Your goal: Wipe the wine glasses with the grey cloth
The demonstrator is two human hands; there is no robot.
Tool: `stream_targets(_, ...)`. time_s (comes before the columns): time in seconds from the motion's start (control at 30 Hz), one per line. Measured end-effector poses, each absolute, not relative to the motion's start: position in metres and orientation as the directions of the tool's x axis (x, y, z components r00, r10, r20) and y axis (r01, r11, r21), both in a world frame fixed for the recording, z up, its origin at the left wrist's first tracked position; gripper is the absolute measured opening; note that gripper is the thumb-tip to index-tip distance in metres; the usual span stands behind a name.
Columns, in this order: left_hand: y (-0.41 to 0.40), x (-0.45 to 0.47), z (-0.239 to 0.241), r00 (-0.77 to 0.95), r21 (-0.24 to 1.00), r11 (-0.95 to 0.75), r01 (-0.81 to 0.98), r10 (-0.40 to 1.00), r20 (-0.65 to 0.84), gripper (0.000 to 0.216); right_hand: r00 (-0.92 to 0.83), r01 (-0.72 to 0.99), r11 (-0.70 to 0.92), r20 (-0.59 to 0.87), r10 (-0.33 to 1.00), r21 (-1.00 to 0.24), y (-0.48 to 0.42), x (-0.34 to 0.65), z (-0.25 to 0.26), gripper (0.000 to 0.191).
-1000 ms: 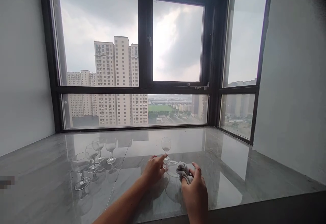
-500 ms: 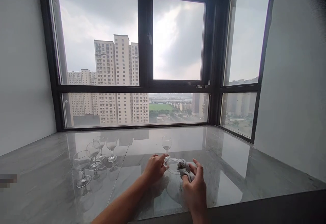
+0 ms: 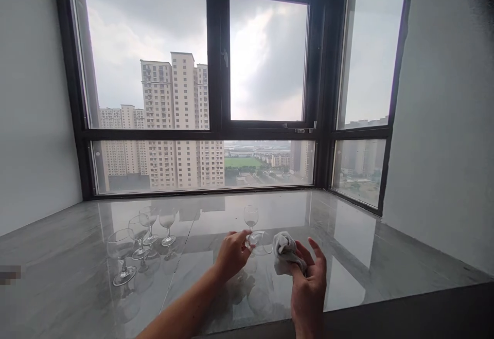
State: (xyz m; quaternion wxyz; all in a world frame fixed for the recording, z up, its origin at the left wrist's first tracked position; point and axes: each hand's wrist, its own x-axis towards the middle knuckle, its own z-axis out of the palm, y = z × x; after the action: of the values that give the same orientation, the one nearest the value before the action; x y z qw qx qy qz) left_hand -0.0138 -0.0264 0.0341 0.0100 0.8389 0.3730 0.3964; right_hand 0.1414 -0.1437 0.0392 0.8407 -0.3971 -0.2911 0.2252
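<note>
My left hand (image 3: 232,250) is closed on a clear wine glass (image 3: 261,243), which lies tilted on its side in the air with its bowl toward the right. In my right hand (image 3: 310,277) is a bunched grey cloth (image 3: 284,250), pinched between thumb and fingers just right of the glass's rim. Cloth and glass appear slightly apart. Behind the held glass, another wine glass (image 3: 250,216) stands upright on the glossy grey ledge (image 3: 216,298). My left fingers hide part of the held glass's foot end.
Several upright wine glasses stand in a group on the left of the ledge, the nearest glass (image 3: 122,251) in front. A dark-framed window (image 3: 266,132) closes the back. White walls (image 3: 440,123) flank both sides, and the ledge's front edge (image 3: 386,303) runs along the lower right.
My right hand has drawn the cloth back to the right, out of the glass's mouth. The held glass has turned a little, and the view has shifted slightly.
</note>
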Motion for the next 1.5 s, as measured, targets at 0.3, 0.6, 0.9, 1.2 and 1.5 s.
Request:
stream_targets(0.3,-0.0271,-0.0133,0.0338,0.419,0.302,-0.744,0.596,0.609,0.673,0.029,0.769,-0.151,0.634,0.313,0.558,-0.759,-0.1527,0.1455,0.0413,0.071)
stream_targets(0.6,-0.0295,-0.0127,0.0358,0.438,0.302,-0.736,0.606,0.625,0.646,0.03,0.776,-0.169,0.625,0.288,0.561,-0.762,-0.1502,0.1441,0.0403,0.07)
stream_targets(0.9,-0.0287,-0.0125,0.035,0.434,0.313,-0.731,0.606,0.634,0.64,0.031,0.793,-0.172,0.615,0.262,0.549,-0.77,-0.152,0.1468,0.0409,0.068)
stream_targets(1.2,-0.0298,-0.0139,0.035,0.432,0.322,-0.736,0.596,0.631,0.645,0.03,0.786,-0.144,0.629,0.299,0.542,-0.764,-0.1484,0.1444,0.04,0.068)
stream_targets(1.5,-0.0298,-0.0136,0.0341,0.481,0.298,-0.755,0.584,0.618,0.622,0.033,0.714,0.5,0.322,0.593,0.373,-0.804,-0.1462,0.1374,0.0345,0.059)
